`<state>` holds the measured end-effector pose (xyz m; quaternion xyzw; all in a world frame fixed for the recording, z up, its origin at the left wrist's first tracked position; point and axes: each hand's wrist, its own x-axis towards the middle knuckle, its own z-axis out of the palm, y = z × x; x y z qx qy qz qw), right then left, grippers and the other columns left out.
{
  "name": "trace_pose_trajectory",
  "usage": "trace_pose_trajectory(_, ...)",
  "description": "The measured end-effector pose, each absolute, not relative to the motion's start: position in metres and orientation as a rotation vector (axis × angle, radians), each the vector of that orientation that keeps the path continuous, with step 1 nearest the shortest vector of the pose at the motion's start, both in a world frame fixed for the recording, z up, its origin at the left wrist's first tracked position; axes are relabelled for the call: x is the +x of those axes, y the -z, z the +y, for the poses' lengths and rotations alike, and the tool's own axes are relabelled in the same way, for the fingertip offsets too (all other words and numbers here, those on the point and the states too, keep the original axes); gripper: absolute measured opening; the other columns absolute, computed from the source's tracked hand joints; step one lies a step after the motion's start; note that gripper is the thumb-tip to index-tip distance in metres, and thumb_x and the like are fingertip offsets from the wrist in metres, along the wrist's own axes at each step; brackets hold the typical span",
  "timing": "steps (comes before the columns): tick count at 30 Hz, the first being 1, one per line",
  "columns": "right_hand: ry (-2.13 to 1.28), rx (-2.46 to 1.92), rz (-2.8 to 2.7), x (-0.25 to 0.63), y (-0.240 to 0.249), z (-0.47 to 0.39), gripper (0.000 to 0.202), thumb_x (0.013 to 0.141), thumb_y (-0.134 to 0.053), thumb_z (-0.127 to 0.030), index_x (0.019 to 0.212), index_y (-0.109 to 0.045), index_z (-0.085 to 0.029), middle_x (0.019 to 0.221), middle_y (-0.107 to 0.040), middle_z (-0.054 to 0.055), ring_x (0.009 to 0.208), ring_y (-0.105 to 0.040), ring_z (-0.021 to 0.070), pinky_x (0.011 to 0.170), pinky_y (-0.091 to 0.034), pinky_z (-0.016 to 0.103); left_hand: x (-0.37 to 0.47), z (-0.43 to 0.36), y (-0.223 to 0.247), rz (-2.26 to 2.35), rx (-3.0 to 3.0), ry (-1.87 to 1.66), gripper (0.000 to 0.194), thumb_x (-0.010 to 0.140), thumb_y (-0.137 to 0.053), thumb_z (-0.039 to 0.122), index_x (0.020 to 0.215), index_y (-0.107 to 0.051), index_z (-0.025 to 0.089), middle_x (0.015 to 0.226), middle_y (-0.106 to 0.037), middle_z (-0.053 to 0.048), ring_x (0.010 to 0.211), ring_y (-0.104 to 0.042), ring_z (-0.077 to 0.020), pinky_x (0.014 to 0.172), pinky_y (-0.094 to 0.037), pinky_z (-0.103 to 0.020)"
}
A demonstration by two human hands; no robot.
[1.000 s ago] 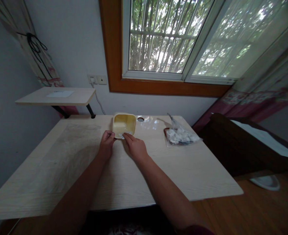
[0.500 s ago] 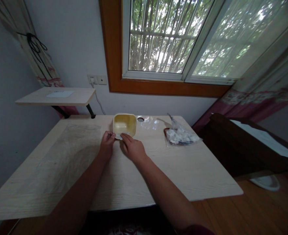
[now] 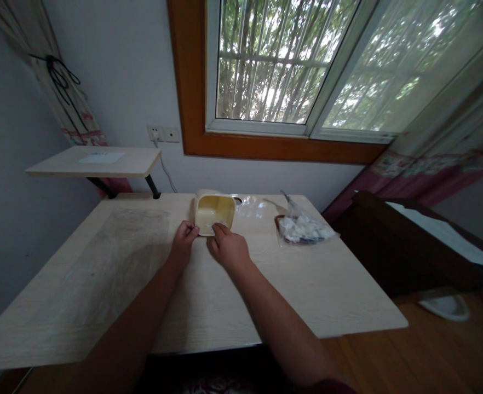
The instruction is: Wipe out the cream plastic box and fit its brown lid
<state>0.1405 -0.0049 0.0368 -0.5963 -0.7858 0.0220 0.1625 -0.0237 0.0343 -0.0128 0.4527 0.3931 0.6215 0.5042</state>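
Observation:
A pale yellow, square plastic container (image 3: 216,207) is at the back of the table, its opening tipped toward me. My left hand (image 3: 184,238) is closed on its near left corner. My right hand (image 3: 230,246) is at the near rim, fingers reaching just inside and bent round a small whitish, crumpled piece (image 3: 224,223). That piece is mostly hidden by the fingers, so I cannot tell its material.
A clear plastic bag (image 3: 305,229) of white fluffy material lies at the right. Thin clear plastic sheeting (image 3: 122,262) covers the table's left side. A raised shelf (image 3: 61,164) holding paper stands back left. Beside the container is a cable hole (image 3: 237,201).
The container has shifted slightly right and tipped further toward me. Both hands moved right with it, and the right fingers with the whitish piece now reach inside the rim.

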Motion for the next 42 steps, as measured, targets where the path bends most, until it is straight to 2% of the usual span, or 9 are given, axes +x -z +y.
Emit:
trace_pose_trajectory(5,-0.185,-1.475,-2.290,0.134,-0.032,-0.006,0.051,0.096,-0.044,-0.035,0.145,-0.044,-0.024,0.151,-0.049,0.004,0.122,-0.061,0.0199,0.099,-0.051,0.032,-0.026,0.033,0.015,1.003,1.178,-1.464,0.028,0.079,-0.070,0.041,0.082,-0.052,0.020,0.070,-0.049,0.005,0.064,-0.046,-0.0110,0.063,-0.037,-0.023)
trace_pose_trajectory(9,-0.223,-1.425,-2.302,0.136,-0.031,-0.004,0.053,0.095,-0.045,-0.035,0.147,-0.041,-0.026,0.153,-0.047,0.002,0.125,-0.058,0.0188,0.100,-0.051,0.031,-0.026,0.033,0.015,0.996,1.181,-1.482,0.027,0.079,-0.070,0.040,0.082,-0.052,0.020,0.071,-0.051,0.004,0.066,-0.047,-0.0116,0.064,-0.037,-0.024)
trace_pose_trajectory(16,-0.106,-1.812,-2.294,0.149,-0.032,0.001,0.059,0.093,-0.048,-0.038,0.149,-0.038,-0.023,0.155,-0.042,0.011,0.104,-0.069,0.0276,0.087,-0.057,0.043,-0.020,0.030,0.009,0.998,1.150,-1.461,0.027,0.075,-0.072,0.037,0.081,-0.052,0.021,0.068,-0.050,0.005,0.063,-0.045,-0.0120,0.063,-0.037,-0.024)
trace_pose_trajectory(20,-0.098,-1.864,-2.274,0.148,-0.030,0.001,0.060,0.092,-0.049,-0.036,0.149,-0.039,-0.021,0.154,-0.043,0.013,0.101,-0.070,0.0289,0.087,-0.056,0.044,-0.019,0.028,0.007,0.992,1.188,-1.423,0.027,0.074,-0.073,0.037,0.078,-0.051,0.021,0.067,-0.049,0.005,0.063,-0.045,-0.0122,0.062,-0.036,-0.024)
trace_pose_trajectory(23,-0.199,-1.724,-2.262,0.144,-0.027,0.000,0.060,0.091,-0.051,-0.034,0.148,-0.041,-0.021,0.153,-0.045,0.010,0.112,-0.067,0.0280,0.094,-0.054,0.042,-0.019,0.028,0.006,0.993,1.222,-1.420,0.027,0.075,-0.072,0.037,0.078,-0.051,0.021,0.067,-0.049,0.005,0.062,-0.045,-0.0122,0.061,-0.036,-0.024)
trace_pose_trajectory(27,-0.388,-1.367,-2.250,0.141,-0.026,0.000,0.063,0.088,-0.057,-0.034,0.148,-0.042,-0.020,0.152,-0.047,0.007,0.134,-0.052,0.0207,0.109,-0.044,0.033,-0.019,0.024,0.003,1.022,1.284,-1.431,0.024,0.077,-0.071,0.036,0.077,-0.053,0.020,0.067,-0.049,0.004,0.064,-0.045,-0.0121,0.062,-0.037,-0.024)
trace_pose_trajectory(31,-0.453,-1.188,-2.247,0.140,-0.029,0.000,0.063,0.088,-0.059,-0.034,0.148,-0.043,-0.023,0.151,-0.049,0.004,0.138,-0.047,0.0171,0.114,-0.039,0.032,-0.020,0.024,0.005,1.045,1.268,-1.441,0.025,0.078,-0.071,0.038,0.079,-0.053,0.020,0.069,-0.052,0.004,0.066,-0.049,-0.0128,0.063,-0.039,-0.024)
trace_pose_trajectory(38,-0.277,-1.577,-2.282,0.155,-0.038,0.000,0.060,0.090,-0.056,-0.041,0.147,-0.044,-0.026,0.151,-0.049,0.005,0.123,-0.061,0.0246,0.103,-0.050,0.038,-0.022,0.027,0.011,0.972,1.104,-1.419,0.030,0.077,-0.073,0.043,0.084,-0.052,0.022,0.071,-0.055,0.004,0.065,-0.054,-0.0139,0.063,-0.042,-0.025)
trace_pose_trajectory(42,-0.203,-1.750,-2.286,0.156,-0.038,-0.001,0.058,0.092,-0.053,-0.044,0.146,-0.045,-0.024,0.151,-0.048,0.009,0.111,-0.067,0.0272,0.095,-0.053,0.041,-0.021,0.026,0.006,1.007,1.174,-1.422,0.027,0.077,-0.073,0.040,0.081,-0.054,0.021,0.069,-0.053,0.004,0.064,-0.049,-0.0130,0.062,-0.038,-0.024)
